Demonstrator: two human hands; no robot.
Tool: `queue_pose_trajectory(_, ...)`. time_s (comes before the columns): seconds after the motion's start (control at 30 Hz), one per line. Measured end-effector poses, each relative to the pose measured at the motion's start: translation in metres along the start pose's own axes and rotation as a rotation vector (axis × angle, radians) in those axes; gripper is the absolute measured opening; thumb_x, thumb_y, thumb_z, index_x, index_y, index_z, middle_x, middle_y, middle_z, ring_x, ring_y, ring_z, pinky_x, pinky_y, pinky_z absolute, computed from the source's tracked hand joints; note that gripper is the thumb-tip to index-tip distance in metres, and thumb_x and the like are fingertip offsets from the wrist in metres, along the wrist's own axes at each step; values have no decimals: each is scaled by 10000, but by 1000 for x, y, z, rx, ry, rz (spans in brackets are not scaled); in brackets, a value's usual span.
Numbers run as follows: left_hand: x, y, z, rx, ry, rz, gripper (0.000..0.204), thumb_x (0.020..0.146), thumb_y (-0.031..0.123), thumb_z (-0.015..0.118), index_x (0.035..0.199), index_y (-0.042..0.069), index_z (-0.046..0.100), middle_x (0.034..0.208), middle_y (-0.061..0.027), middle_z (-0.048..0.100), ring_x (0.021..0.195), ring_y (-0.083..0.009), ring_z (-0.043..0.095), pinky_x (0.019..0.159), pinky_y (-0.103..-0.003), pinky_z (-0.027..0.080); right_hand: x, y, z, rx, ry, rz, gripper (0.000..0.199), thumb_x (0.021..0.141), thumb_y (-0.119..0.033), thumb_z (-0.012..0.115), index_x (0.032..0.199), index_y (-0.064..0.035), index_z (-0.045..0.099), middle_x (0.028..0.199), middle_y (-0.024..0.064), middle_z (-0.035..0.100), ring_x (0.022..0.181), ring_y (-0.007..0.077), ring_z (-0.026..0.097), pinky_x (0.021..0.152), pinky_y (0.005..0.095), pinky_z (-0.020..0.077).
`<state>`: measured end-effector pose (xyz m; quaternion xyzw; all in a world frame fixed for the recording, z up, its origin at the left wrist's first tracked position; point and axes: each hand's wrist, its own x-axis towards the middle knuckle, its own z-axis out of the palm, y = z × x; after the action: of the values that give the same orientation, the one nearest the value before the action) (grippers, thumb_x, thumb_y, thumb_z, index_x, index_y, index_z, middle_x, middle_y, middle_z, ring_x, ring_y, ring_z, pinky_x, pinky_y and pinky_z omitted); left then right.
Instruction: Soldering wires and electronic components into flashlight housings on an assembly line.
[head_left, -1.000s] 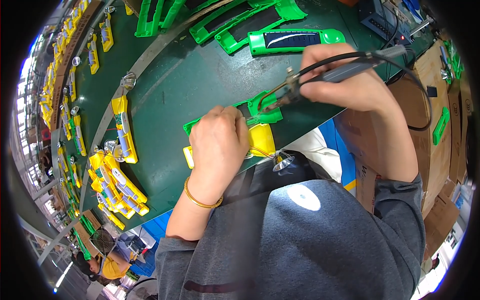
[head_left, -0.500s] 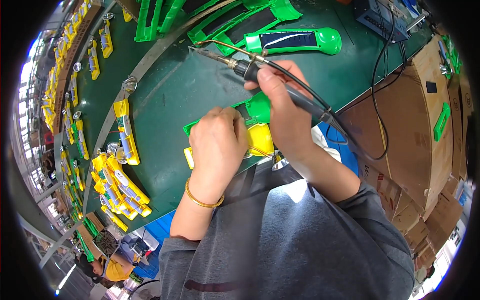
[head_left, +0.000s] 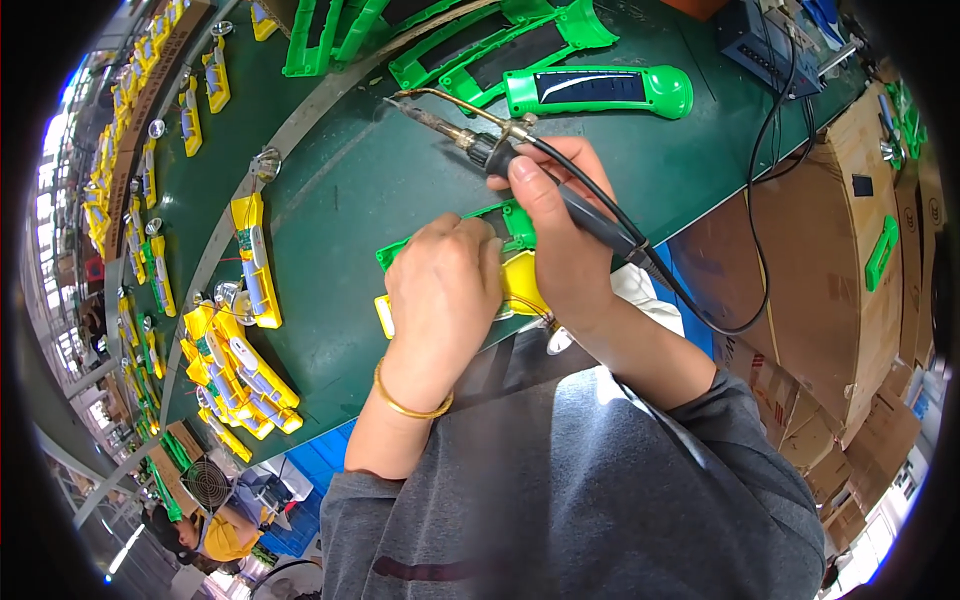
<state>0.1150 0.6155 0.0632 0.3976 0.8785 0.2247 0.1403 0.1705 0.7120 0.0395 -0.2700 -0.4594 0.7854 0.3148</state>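
My right hand (head_left: 572,230) grips a soldering iron (head_left: 486,150) by its dark handle, a thin brass tube clamped along it. The iron's tip points to the upper left, above the bench. My left hand (head_left: 445,275) is closed, fingers curled down over a green plastic shell (head_left: 519,222) and a yellow plastic housing (head_left: 521,277). What its fingertips pinch is hidden under the hand. Thin wires run from the yellow housing toward a round lamp reflector (head_left: 560,341) at the bench edge, by my right forearm.
Several yellow housings (head_left: 240,365) with blue-grey cells lie at left. A green shell with a dark panel (head_left: 595,90) rests beyond the iron, beside other green frames (head_left: 480,50). A blue control box (head_left: 765,50) stands far right, its cable looping down. Cardboard boxes (head_left: 800,230) stand at right.
The view has shifted slightly. Both hands keep their grips, and the soldering iron stays raised in nearly the same place.
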Motion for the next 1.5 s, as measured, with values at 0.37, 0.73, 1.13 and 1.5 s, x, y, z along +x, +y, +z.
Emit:
queue_pose_trajectory(0.37, -38, -72, -38, 17, -102, 186, 252, 635, -117, 541, 814, 37, 628, 986, -102, 564, 867, -260, 590, 719, -335, 486, 5, 5, -5, -101, -9, 15, 214, 880, -196, 558, 976, -9, 519, 865, 84, 617, 829, 138, 579, 830, 264, 411)
queue_pose_trajectory(0.73, -30, -77, -38, -52, 69, 71, 180, 703, -34, 587, 861, 49, 602, 857, -79, 591, 768, -264, 570, 695, -359, 450, 17, 2, -20, -100, 0, -76, 187, 900, -173, 517, 979, -5, 534, 912, 78, 600, 840, 144, 562, 823, 277, 405)
queue_pose_trajectory(1.13, -23, -83, -40, -109, -181, 166, 171, 703, -42, 592, 863, 18, 599, 870, -106, 607, 793, -287, 566, 715, -369, 472, 10, 4, -14, -147, -224, 108, 153, 863, -112, 583, 954, -2, 527, 833, 63, 590, 762, 122, 597, 716, 236, 475)
queue_pose_trajectory(1.5, -18, -89, -33, -157, -153, -60, 87, 754, -3, 624, 831, 12, 588, 742, -109, 617, 728, -269, 609, 643, -321, 478, 18, 11, -14, -199, -269, 127, 170, 864, -139, 601, 941, -5, 530, 838, 61, 590, 766, 122, 598, 724, 243, 479)
